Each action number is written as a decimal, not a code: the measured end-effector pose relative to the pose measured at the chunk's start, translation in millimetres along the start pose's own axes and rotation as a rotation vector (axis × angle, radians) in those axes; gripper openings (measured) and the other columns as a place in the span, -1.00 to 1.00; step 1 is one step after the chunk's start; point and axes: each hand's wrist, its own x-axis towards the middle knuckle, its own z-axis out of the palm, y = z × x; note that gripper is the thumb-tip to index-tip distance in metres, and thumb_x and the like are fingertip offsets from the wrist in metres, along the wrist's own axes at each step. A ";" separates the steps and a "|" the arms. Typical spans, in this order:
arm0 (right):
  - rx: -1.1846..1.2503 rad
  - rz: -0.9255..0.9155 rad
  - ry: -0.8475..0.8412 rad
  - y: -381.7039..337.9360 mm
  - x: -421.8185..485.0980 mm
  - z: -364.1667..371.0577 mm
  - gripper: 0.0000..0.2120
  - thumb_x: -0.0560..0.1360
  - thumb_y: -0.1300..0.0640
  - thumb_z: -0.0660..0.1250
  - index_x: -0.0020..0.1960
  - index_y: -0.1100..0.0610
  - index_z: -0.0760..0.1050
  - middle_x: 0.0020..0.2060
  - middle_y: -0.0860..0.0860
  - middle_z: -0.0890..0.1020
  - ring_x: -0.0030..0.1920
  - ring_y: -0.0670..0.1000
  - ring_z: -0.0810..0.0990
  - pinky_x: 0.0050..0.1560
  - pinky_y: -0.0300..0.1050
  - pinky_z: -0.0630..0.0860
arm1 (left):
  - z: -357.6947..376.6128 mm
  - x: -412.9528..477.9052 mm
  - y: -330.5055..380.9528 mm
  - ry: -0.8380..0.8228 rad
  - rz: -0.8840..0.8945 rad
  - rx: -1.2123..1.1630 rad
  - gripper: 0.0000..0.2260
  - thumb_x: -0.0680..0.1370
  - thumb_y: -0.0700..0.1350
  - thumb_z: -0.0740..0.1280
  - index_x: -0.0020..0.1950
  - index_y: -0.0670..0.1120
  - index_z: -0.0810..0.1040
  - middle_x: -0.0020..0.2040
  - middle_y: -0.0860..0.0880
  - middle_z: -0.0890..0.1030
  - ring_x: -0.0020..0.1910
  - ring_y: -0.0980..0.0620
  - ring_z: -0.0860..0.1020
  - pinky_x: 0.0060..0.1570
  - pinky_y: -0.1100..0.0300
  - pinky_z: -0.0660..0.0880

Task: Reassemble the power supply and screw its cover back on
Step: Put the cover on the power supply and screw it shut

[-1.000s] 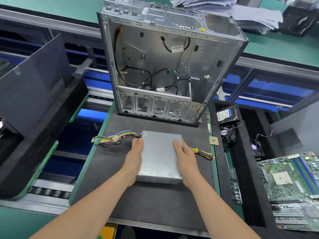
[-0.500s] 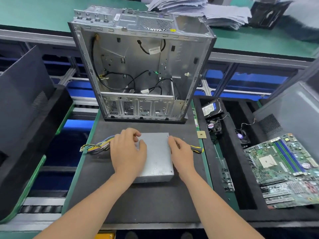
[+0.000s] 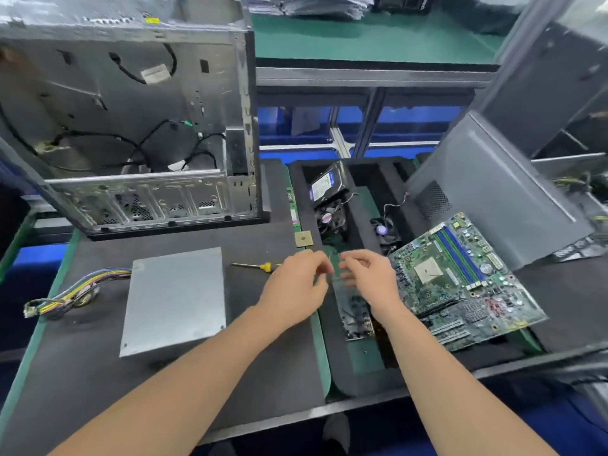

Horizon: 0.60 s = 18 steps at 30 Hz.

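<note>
The grey metal power supply (image 3: 174, 297) lies flat on the dark mat (image 3: 263, 357), with its coloured cable bundle (image 3: 72, 291) trailing off to the left. No hand touches it. A yellow-handled screwdriver (image 3: 260, 266) lies just right of it. My left hand (image 3: 296, 287) and my right hand (image 3: 371, 281) hover close together over the left edge of the black parts tray, fingers curled, fingertips nearly meeting. Something small and pale shows blurred between them; I cannot tell what it is or whether either hand holds it.
The open computer case (image 3: 131, 126) stands behind the power supply. A motherboard (image 3: 460, 281) leans in the tray at right, behind it a hard drive (image 3: 325, 185) and a fan (image 3: 383, 230). A CPU chip (image 3: 303, 239) lies by the tray. A grey side panel (image 3: 493, 192) leans far right.
Both hands left the power supply and moved right to the tray edge, coming together with curled fingers. The view swung right.
</note>
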 end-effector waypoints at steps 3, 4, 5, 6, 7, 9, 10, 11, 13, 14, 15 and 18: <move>-0.123 -0.028 0.006 22.3 19.7 -37.8 -0.85 0.56 0.27 0.44 0.05 0.09 0.71 -0.22 0.00 0.76 -0.22 0.02 0.76 -0.10 0.02 0.71 | 33.8 14.6 6.0 -0.025 -0.024 0.053 -0.84 0.56 -0.21 0.32 0.07 0.01 0.61 -0.09 0.10 0.49 -0.07 0.07 0.48 0.07 0.03 0.51; -0.170 -0.038 0.002 28.3 24.5 -47.3 -0.84 0.54 0.26 0.44 0.04 0.06 0.71 -0.21 -0.01 0.76 -0.21 0.02 0.76 -0.06 0.03 0.71 | 43.9 17.2 6.2 -0.024 -0.031 0.080 -0.84 0.57 -0.22 0.33 0.07 0.00 0.61 -0.06 0.08 0.48 -0.04 0.05 0.48 0.08 0.04 0.51; -0.205 -0.049 -0.013 33.3 28.3 -54.9 -0.84 0.52 0.26 0.45 0.03 0.05 0.71 -0.20 -0.01 0.76 -0.19 0.01 0.76 -0.03 0.02 0.71 | 53.0 18.2 5.4 -0.010 -0.035 0.114 -0.84 0.57 -0.23 0.34 0.07 -0.01 0.62 -0.03 0.05 0.48 0.00 0.01 0.49 0.09 0.05 0.50; -0.224 -0.062 -0.038 37.3 31.4 -60.4 -0.84 0.51 0.26 0.46 0.03 0.05 0.72 -0.17 -0.01 0.75 -0.17 0.02 0.76 -0.02 0.01 0.72 | 60.9 17.7 3.5 0.018 -0.038 0.150 -0.84 0.56 -0.24 0.37 0.07 -0.03 0.63 0.01 0.01 0.49 0.03 -0.03 0.48 0.10 0.05 0.49; -0.236 -0.077 -0.067 40.2 34.0 -64.3 -0.85 0.51 0.26 0.48 0.04 0.06 0.71 -0.16 -0.01 0.75 -0.16 0.02 0.76 -0.03 -0.01 0.72 | 67.1 16.6 0.7 0.053 -0.041 0.187 -0.86 0.55 -0.26 0.39 0.06 -0.06 0.64 0.03 -0.02 0.49 0.04 -0.07 0.48 0.08 0.04 0.48; -0.280 -0.134 -0.114 43.8 39.3 -68.5 -0.87 0.52 0.23 0.50 0.04 0.07 0.71 -0.16 -0.04 0.74 -0.14 -0.02 0.75 -0.04 -0.08 0.72 | 74.9 13.9 -7.0 0.130 -0.040 0.264 -0.89 0.55 -0.25 0.42 0.05 -0.11 0.65 0.04 -0.09 0.49 -0.02 -0.14 0.47 0.03 -0.03 0.46; -0.320 -0.170 -0.129 44.9 41.8 -69.5 -0.88 0.53 0.21 0.50 0.04 0.06 0.72 -0.18 -0.07 0.74 -0.15 -0.07 0.74 -0.01 -0.14 0.70 | 76.7 12.4 -11.6 0.163 -0.030 0.296 -0.91 0.56 -0.24 0.42 0.05 -0.13 0.65 0.04 -0.11 0.50 -0.05 -0.17 0.47 0.01 -0.06 0.45; -0.366 -0.205 -0.138 45.4 43.8 -70.2 -0.90 0.53 0.20 0.50 0.02 0.05 0.72 -0.20 -0.10 0.73 -0.17 -0.14 0.71 0.00 -0.26 0.65 | 77.5 11.2 -16.1 0.190 -0.012 0.323 -0.91 0.58 -0.22 0.41 0.07 -0.13 0.64 0.05 -0.13 0.51 -0.08 -0.19 0.47 -0.01 -0.08 0.44; -0.462 -0.277 -0.147 43.8 45.7 -70.2 -0.90 0.53 0.20 0.50 0.01 0.04 0.73 -0.21 -0.15 0.71 -0.23 -0.25 0.64 -0.07 -0.52 0.49 | 77.9 9.7 -23.5 0.227 0.030 0.369 -0.91 0.59 -0.22 0.39 0.08 -0.14 0.65 0.06 -0.13 0.52 -0.12 -0.19 0.48 -0.04 -0.09 0.43; -0.501 -0.310 -0.164 41.8 45.7 -69.0 -0.89 0.53 0.22 0.49 0.01 0.05 0.73 -0.20 -0.15 0.70 -0.25 -0.28 0.60 -0.11 -0.57 0.44 | 78.6 9.6 -26.0 0.239 0.044 0.383 -0.91 0.58 -0.23 0.39 0.07 -0.13 0.65 0.06 -0.13 0.53 -0.13 -0.19 0.48 -0.05 -0.09 0.43; -0.536 -0.335 -0.195 39.1 45.5 -66.5 -0.87 0.53 0.26 0.47 0.02 0.07 0.73 -0.18 -0.13 0.69 -0.25 -0.26 0.58 -0.11 -0.56 0.43 | 79.8 9.6 -28.0 0.245 0.052 0.388 -0.90 0.58 -0.24 0.39 0.06 -0.14 0.65 0.06 -0.13 0.54 -0.13 -0.19 0.48 -0.05 -0.10 0.44; -0.686 -0.373 -0.374 31.4 43.0 -51.4 -0.81 0.56 0.30 0.39 0.03 0.10 0.74 -0.06 -0.03 0.72 -0.08 -0.07 0.63 0.09 -0.25 0.56 | 83.9 8.3 -31.9 0.248 0.062 0.365 -0.90 0.57 -0.27 0.37 0.05 -0.14 0.64 0.02 -0.10 0.56 -0.10 -0.18 0.51 -0.01 -0.09 0.46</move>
